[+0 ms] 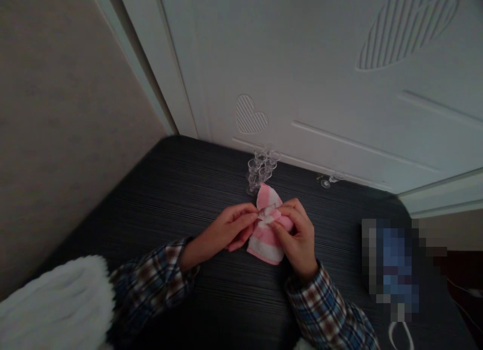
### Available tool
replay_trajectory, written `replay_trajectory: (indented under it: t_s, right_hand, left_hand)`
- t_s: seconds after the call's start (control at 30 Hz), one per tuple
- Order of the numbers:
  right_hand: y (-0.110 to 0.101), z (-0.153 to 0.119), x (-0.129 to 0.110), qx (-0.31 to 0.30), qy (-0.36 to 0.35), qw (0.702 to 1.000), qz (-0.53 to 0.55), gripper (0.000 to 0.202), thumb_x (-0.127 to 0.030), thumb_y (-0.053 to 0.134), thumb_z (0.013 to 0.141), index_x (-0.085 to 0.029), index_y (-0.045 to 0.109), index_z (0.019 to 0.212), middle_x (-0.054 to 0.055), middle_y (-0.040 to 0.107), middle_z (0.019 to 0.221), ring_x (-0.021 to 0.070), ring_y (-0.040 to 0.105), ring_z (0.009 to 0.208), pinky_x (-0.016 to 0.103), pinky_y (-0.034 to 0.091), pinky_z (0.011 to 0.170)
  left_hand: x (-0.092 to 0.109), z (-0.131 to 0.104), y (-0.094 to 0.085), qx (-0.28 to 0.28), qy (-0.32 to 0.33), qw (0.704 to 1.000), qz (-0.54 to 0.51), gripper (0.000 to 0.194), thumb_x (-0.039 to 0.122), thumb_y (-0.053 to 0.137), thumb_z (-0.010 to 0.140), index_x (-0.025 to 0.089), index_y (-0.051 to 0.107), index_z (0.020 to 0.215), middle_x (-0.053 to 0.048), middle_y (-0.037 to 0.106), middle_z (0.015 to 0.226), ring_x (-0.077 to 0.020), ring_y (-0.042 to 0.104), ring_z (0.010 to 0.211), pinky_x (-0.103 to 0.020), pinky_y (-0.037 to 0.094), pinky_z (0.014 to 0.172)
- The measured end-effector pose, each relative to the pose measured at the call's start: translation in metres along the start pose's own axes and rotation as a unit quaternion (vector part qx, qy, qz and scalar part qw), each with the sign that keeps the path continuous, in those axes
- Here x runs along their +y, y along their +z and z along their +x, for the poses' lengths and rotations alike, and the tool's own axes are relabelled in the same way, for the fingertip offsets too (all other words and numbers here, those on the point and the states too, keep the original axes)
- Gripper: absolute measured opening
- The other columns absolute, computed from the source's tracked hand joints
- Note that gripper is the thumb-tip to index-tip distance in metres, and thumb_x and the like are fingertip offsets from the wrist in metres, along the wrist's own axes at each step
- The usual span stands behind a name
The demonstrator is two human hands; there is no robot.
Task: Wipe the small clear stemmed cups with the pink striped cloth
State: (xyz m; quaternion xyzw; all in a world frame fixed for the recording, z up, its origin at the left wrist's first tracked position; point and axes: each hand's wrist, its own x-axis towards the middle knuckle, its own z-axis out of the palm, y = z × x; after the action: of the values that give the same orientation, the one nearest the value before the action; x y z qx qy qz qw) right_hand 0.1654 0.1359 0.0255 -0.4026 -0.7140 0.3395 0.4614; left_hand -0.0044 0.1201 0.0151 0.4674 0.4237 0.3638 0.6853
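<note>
A pink and white striped cloth is bunched up between my two hands above the dark table. My right hand is closed, its thumb and fingers pinching the cloth from the right. From the left, the thumb and fingers of my left hand close on what looks like a small clear stemmed glass, mostly covered by the cloth and fingers. Just beyond the cloth, several small clear stemmed glasses stand close together in rows.
Another small clear glass is near the white heart-patterned panel at the back. At the right of the dark table lies a blurred blue object with a white loop. A wall rises on the left.
</note>
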Motion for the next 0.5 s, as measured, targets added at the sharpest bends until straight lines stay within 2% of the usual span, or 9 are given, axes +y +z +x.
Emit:
replay_trajectory:
  t_s: [0.13, 0.23, 0.33, 0.43, 0.5]
  right_hand:
    - [-0.001, 0.001, 0.003, 0.000, -0.001, 1.000, 0.006, 0.008, -0.016, 0.060, 0.076, -0.022, 0.062, 0.081, 0.000, 0.051, 0.079, 0.0148, 0.050, 0.076, 0.029, 0.039, 0.070]
    - [-0.003, 0.002, 0.007, 0.035, 0.022, 0.999, 0.005, 0.005, -0.016, 0.060, 0.076, -0.021, 0.061, 0.078, -0.001, 0.051, 0.077, 0.0142, 0.050, 0.076, 0.028, 0.038, 0.070]
    - [-0.005, 0.004, 0.010, 0.066, 0.056, 0.996, 0.010, 0.003, -0.018, 0.058, 0.077, -0.019, 0.058, 0.075, -0.002, 0.049, 0.076, 0.0133, 0.048, 0.074, 0.027, 0.037, 0.069]
    - [-0.006, 0.005, 0.010, 0.069, 0.074, 0.995, 0.027, 0.005, -0.020, 0.057, 0.078, -0.018, 0.057, 0.074, -0.002, 0.048, 0.075, 0.0128, 0.047, 0.073, 0.026, 0.036, 0.068]
    - [-0.005, 0.004, 0.010, 0.063, 0.077, 0.994, 0.036, 0.005, -0.020, 0.057, 0.079, -0.018, 0.057, 0.074, -0.002, 0.048, 0.075, 0.0126, 0.047, 0.073, 0.026, 0.036, 0.068]
  left_hand:
    - [-0.001, 0.002, 0.000, -0.040, -0.032, 0.997, -0.059, 0.034, 0.044, 0.032, 0.087, 0.016, 0.047, 0.075, 0.008, 0.036, 0.044, -0.0021, 0.025, 0.030, -0.014, 0.015, 0.028]
    - [0.000, 0.003, 0.002, -0.036, 0.009, 0.999, -0.022, 0.028, 0.043, 0.034, 0.087, 0.018, 0.045, 0.094, 0.005, 0.047, 0.059, -0.0027, 0.035, 0.034, -0.014, 0.023, 0.031]
    - [0.003, 0.002, 0.002, 0.026, 0.083, 0.988, 0.124, 0.029, 0.039, 0.047, 0.083, 0.021, 0.044, 0.106, 0.001, 0.055, 0.080, -0.0044, 0.047, 0.048, -0.016, 0.035, 0.041]
    - [0.007, -0.001, 0.001, 0.123, 0.146, 0.944, 0.270, 0.032, 0.032, 0.055, 0.079, 0.023, 0.048, 0.109, 0.000, 0.056, 0.089, -0.0071, 0.051, 0.061, -0.019, 0.042, 0.053]
    - [0.009, -0.002, 0.000, 0.158, 0.175, 0.921, 0.310, 0.032, 0.028, 0.057, 0.078, 0.024, 0.049, 0.108, 0.000, 0.056, 0.093, -0.0076, 0.052, 0.063, -0.020, 0.043, 0.056]
